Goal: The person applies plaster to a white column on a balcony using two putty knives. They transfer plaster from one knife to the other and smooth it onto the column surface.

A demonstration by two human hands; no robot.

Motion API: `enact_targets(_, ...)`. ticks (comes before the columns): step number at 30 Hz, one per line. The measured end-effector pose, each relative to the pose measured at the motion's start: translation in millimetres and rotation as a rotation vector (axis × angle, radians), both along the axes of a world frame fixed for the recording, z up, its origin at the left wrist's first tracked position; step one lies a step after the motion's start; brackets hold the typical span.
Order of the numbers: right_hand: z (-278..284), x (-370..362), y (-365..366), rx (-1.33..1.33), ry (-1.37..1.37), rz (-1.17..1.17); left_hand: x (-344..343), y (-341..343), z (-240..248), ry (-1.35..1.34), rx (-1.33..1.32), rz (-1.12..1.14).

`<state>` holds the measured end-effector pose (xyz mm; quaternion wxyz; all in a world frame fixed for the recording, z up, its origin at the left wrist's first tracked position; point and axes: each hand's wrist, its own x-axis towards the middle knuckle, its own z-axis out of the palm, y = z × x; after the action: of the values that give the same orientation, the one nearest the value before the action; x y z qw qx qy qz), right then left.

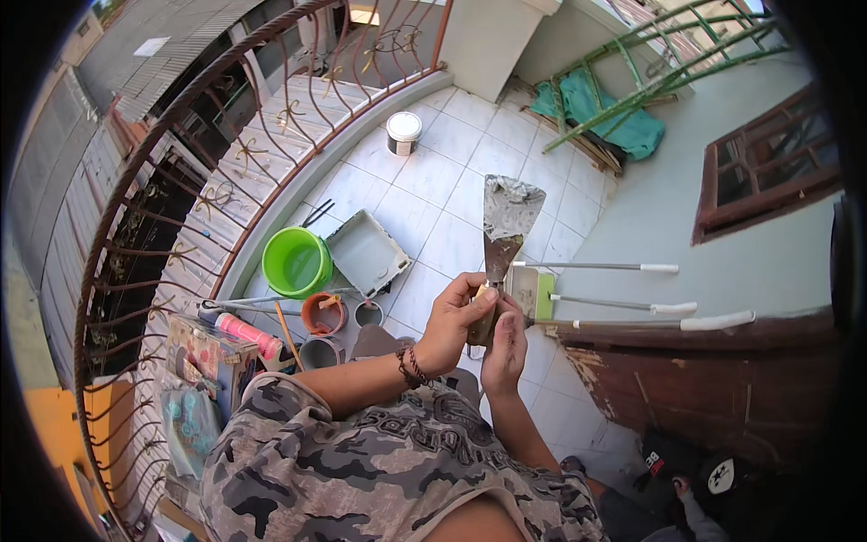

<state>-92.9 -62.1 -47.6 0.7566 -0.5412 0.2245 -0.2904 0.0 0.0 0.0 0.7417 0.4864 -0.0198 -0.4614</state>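
Note:
In front of my chest I hold a putty knife [508,217] upright, its wide blade pointing up and smeared with pale grey residue. My left hand [449,327] is closed around the handle, thumb laid along its top near the blade. My right hand [506,354] is closed at the handle's right side and lower end, its fingers partly hidden behind it. Only a bit of the yellowish handle [483,327] shows between the hands.
Left of my hands stand a green bucket [297,262], a paint tray [368,253] and small pots. A white-lidded tub [404,133] sits farther off. A curved railing [117,203] bounds the left. White-gripped poles [718,321], a green ladder [659,86] and another person [691,510] are right.

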Motion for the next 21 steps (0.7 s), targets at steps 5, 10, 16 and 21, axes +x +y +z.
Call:
enact_targets(5,18,85,-152,-0.437,0.129,0.287,63,-132,-7,-0.035,-0.317,0.344)
enact_targets(10,2,189,-164,-0.345,0.111,0.462,130,-154,-42,-0.206,-0.284,0.745)
enact_targets(16,2,308,-289,-0.424,0.130,0.609,229,-267,-57,-0.195,-0.334,0.927)
enact_targets(21,36,404,-413,-0.503,0.186,0.587,324,-381,-33,-0.198,-0.418,0.802)
